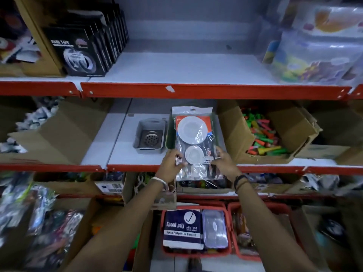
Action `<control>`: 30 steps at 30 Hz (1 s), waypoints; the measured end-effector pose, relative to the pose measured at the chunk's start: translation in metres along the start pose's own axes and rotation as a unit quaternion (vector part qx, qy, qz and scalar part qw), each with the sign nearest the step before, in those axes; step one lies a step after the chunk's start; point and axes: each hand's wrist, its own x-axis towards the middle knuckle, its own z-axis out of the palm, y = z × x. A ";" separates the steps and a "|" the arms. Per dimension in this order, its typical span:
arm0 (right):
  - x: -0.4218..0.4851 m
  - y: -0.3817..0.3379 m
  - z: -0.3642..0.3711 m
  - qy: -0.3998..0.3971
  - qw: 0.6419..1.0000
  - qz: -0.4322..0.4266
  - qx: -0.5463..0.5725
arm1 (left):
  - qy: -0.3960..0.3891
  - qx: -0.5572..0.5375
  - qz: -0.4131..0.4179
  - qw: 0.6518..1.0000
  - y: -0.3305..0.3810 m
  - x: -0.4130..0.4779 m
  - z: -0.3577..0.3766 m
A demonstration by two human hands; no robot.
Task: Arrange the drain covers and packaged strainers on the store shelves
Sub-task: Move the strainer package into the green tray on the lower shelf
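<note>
Both hands are gripping one clear packet of strainers (pixel 193 142) at centre frame: the left hand (pixel 171 162) is pinching its lower left edge and the right hand (pixel 225 163) is pinching its lower right edge, fingers closed on the plastic. The packet is standing upright over the front lip of the middle shelf (pixel 137 158), its top leaning back toward the shelf. Inside it two white round strainers are showing, a large one above a small one, with smaller white pieces at the bottom that are too blurred to count. Just left of the packet one grey tray (pixel 149 135) is sitting on the same shelf, holding one round perforated drain cover (pixel 150 138).

The shelving is white with red front edges. At right of centre one open cardboard box (pixel 263 132) is holding green and orange items, too many to count. The upper shelf is carrying a row of black boxes (pixel 86 50) at upper left and clear wrapped packs at upper right. At lower centre two red baskets (pixel 196 232) are sitting side by side, the left one holding a thread pack (pixel 182 228). The edges of the frame are blurring.
</note>
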 end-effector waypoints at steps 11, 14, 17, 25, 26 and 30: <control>0.090 -0.018 -0.007 -0.018 0.974 0.032 -0.223 | -0.110 0.146 -0.176 0.967 -0.017 0.102 0.007; 0.084 -0.024 0.001 0.025 0.955 0.023 -0.295 | -0.126 0.137 -0.170 0.968 -0.027 0.098 0.005; 0.082 -0.039 0.013 0.104 0.958 -0.046 -0.261 | -0.068 0.140 -0.125 0.980 -0.037 0.089 -0.015; 0.113 -0.100 0.100 -0.079 0.918 -0.183 -0.342 | -0.060 0.282 -0.140 0.947 -0.122 0.097 -0.119; 0.121 -0.103 0.112 -0.109 0.907 -0.180 -0.365 | -0.072 0.289 -0.136 0.945 -0.132 0.102 -0.128; 0.161 -0.105 0.160 -0.192 0.850 -0.155 -0.465 | -0.163 0.334 -0.070 0.926 -0.169 0.126 -0.144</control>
